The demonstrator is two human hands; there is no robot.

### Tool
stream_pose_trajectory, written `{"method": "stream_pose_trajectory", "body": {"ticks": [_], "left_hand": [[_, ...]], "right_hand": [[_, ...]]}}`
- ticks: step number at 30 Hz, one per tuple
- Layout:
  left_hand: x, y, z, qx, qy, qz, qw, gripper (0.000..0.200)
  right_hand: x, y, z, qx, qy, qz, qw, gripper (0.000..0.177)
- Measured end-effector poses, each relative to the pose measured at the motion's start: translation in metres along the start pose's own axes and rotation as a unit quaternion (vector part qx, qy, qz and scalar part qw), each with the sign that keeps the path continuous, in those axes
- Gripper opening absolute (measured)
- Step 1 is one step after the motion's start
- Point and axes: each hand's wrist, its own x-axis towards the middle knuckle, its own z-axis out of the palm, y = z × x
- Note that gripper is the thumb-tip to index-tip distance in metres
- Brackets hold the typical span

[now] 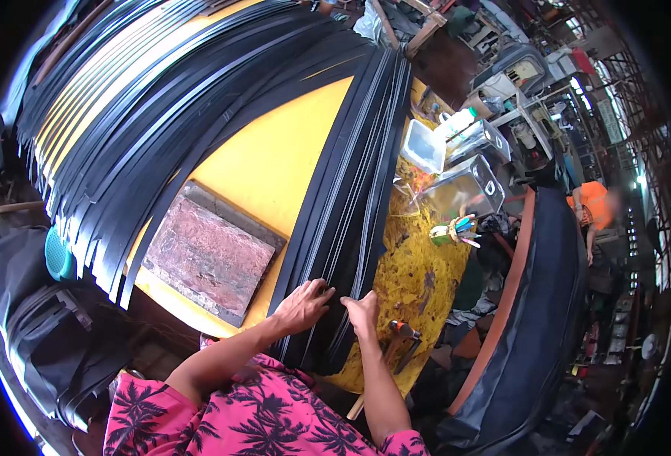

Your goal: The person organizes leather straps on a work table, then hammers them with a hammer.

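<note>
A thick layer of long black strips, with thin pale lines along their edges, runs down the yellow tabletop toward my body. On the near end of these strips, my left hand has its fingers bent and closed on them. Just to its right, my right hand grips the strips near their right edge, its fingers mostly hidden. To the left of my left hand, a worn reddish slab lies flat on a dark board. Beside my right forearm rests a hammer with an orange-and-black head.
More black strips fan out across the left of the yellow table. At right stand clear containers, a white tub and a cup of pens. A person in orange is beyond a dark covered roll.
</note>
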Motion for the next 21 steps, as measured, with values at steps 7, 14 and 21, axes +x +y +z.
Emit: {"method": "stream_pose_trajectory", "body": {"ticks": [7, 14, 21], "left_hand": [[-0.003, -0.002, -0.002, -0.016, 0.007, 0.003, 1.0, 0.047], [-0.003, -0.003, 0.002, -0.015, 0.013, -0.001, 1.0, 0.045], [0.016, 0.05, 0.032, -0.289, 0.0, -0.176, 0.941, 0.039]], "right_hand": [[0.006, 0.012, -0.005, 0.278, -0.138, 0.017, 0.95, 0.037], [0.03, 0.047, -0.062, 0.451, -0.258, 0.032, 0.854, 0.031], [0.03, 0.044, -0.062, 0.509, -0.317, 0.076, 0.796, 0.03]]}}
